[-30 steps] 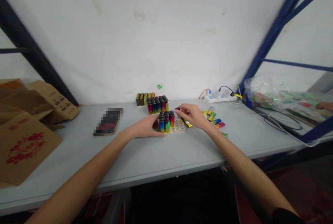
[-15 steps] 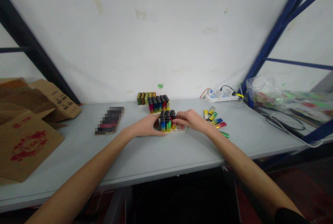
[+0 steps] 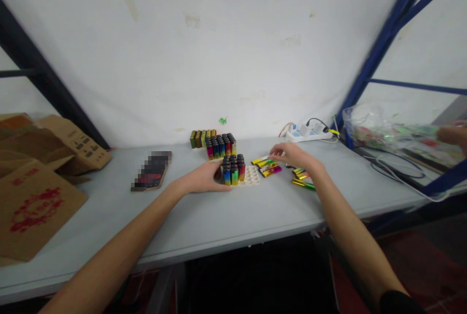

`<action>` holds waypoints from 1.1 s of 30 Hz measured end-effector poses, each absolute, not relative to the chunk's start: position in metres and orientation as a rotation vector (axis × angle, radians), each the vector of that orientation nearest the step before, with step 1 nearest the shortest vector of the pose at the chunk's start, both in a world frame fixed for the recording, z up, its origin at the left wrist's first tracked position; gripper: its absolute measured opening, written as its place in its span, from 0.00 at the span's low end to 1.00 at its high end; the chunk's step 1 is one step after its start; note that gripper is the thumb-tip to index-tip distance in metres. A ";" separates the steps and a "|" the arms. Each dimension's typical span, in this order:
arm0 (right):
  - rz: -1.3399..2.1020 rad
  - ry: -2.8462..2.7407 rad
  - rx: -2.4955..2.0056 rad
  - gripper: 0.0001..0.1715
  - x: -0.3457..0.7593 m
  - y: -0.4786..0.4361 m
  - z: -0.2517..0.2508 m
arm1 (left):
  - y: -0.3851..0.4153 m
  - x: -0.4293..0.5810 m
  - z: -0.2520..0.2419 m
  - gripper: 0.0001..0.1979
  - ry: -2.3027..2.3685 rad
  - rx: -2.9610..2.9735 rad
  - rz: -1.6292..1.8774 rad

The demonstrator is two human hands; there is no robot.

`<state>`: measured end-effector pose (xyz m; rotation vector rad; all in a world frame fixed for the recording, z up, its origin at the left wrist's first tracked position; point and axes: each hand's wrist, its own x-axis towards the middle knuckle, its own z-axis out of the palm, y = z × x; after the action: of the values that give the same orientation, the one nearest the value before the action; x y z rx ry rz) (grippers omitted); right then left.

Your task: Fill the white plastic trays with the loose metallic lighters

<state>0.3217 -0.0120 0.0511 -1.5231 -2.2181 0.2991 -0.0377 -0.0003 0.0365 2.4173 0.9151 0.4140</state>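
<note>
Several colourful lighters [image 3: 234, 176] stand upright in the left part of a white tray [image 3: 252, 176], whose right part shows bare holes. My left hand [image 3: 209, 176] is wrapped round the tray's left end, thumb in front and fingers behind. My right hand [image 3: 288, 152] is over loose lighters lying on the table, its fingertips at a yellow one [image 3: 263, 161]; whether it grips that lighter is too small to tell. A pink and yellow lighter [image 3: 270, 171] lies just in front. More loose lighters [image 3: 303, 184] lie beside my right forearm.
Two blocks of upright lighters [image 3: 221, 146] [image 3: 202, 138] stand by the wall. A phone [image 3: 152, 170] lies left, beside cardboard boxes [image 3: 44, 207]. A power strip [image 3: 308, 132], cables and plastic bags [image 3: 379, 127] are on the right. Part of another person's hand [image 3: 454, 135] shows at the right edge.
My right hand has moved right, off the tray to the loose lighters. Some of these now lie closer to the tray. My left hand stays at the tray. Another person's hand has appeared.
</note>
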 end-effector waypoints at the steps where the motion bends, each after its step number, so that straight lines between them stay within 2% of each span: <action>1: 0.366 -2.251 -1.534 0.18 0.325 -0.013 0.050 | -0.001 -0.037 0.037 0.39 0.911 2.417 0.419; 4: 0.502 -2.327 -1.472 0.25 0.325 -0.017 0.048 | -0.002 -0.037 0.038 0.39 0.912 2.425 0.427; 7: 0.534 -2.409 -1.357 0.26 0.317 -0.019 0.047 | -0.001 -0.037 0.037 0.38 0.907 2.421 0.426; 13: 0.548 -2.481 -1.295 0.18 0.310 -0.012 0.038 | 0.000 -0.038 0.034 0.37 0.888 2.382 0.418; 19: 0.489 -2.427 -1.260 0.16 0.305 -0.015 0.040 | 0.000 -0.037 0.036 0.38 0.910 2.395 0.430; 27: 0.668 -2.045 -1.221 0.24 0.280 -0.028 0.046 | -0.001 -0.036 0.037 0.38 0.901 2.414 0.433; 33: 0.728 -2.003 -1.117 0.31 0.257 -0.031 0.044 | -0.002 -0.036 0.038 0.36 0.903 2.403 0.423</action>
<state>0.2569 -0.0307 0.0440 -1.1172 -2.0025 0.7279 -0.0363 -0.0020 0.0380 2.4030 0.9033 0.4232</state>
